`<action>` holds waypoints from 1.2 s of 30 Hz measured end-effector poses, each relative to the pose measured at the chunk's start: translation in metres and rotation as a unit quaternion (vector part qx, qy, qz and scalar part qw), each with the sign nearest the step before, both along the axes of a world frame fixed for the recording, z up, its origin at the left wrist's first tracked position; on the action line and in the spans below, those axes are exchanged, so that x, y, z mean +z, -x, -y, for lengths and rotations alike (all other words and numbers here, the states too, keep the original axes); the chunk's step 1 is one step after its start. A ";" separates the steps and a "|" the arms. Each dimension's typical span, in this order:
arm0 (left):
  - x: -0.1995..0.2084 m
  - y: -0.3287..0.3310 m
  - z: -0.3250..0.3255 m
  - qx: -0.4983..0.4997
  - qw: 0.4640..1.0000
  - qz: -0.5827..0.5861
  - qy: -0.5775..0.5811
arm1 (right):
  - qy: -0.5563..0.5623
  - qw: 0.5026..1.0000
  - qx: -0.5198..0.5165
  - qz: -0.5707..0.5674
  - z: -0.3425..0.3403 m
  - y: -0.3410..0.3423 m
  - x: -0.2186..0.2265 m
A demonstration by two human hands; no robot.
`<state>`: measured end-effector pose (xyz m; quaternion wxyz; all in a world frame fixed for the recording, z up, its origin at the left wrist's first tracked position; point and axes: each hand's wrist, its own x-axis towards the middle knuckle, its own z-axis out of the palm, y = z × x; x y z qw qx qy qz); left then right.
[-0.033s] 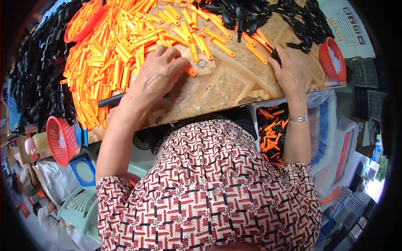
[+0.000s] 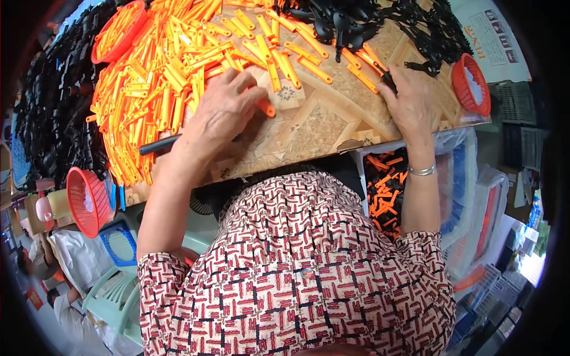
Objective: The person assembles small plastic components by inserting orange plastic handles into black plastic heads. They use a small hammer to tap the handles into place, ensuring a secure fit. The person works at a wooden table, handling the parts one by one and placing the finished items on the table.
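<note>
Over the table's middle, my left hand point(image 2: 228, 107) is closed, its fingers curled down around an orange plastic handle point(image 2: 265, 107) whose end sticks out on the right. Beneath its wrist lies a dark ribbed rod point(image 2: 159, 144). On the right side, my right hand point(image 2: 412, 101) is closed in a pinch on a small black plastic piece point(image 2: 388, 81), mostly hidden by the fingers. Several loose orange handles point(image 2: 362, 78) lie just beyond it. A large heap of orange handles point(image 2: 160, 89) spreads to the left of my left hand.
Black plastic parts are piled at the back point(image 2: 341, 26), back right point(image 2: 424, 38) and far left point(image 2: 56, 101). Red baskets stand at the table's right point(image 2: 456, 80), left point(image 2: 83, 202) and back left point(image 2: 98, 50) edges. An open box of black and orange pieces point(image 2: 386, 193) sits below my right forearm.
My left hand and the orange handle in it have shifted very slightly. My right hand stays almost in the same place.
</note>
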<state>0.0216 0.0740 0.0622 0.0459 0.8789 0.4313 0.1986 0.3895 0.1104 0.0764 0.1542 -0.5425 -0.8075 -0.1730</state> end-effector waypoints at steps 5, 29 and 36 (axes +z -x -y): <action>0.005 -0.004 0.004 0.016 0.998 -0.059 0.005 | -0.060 0.994 0.061 -0.073 -0.010 0.040 0.023; 0.000 0.021 0.017 0.066 0.560 0.719 0.406 | 0.013 0.923 0.311 0.225 -0.142 0.074 0.035; 0.011 -0.009 -0.004 0.047 0.692 0.650 0.310 | 0.043 0.910 0.374 0.172 -0.114 0.084 0.078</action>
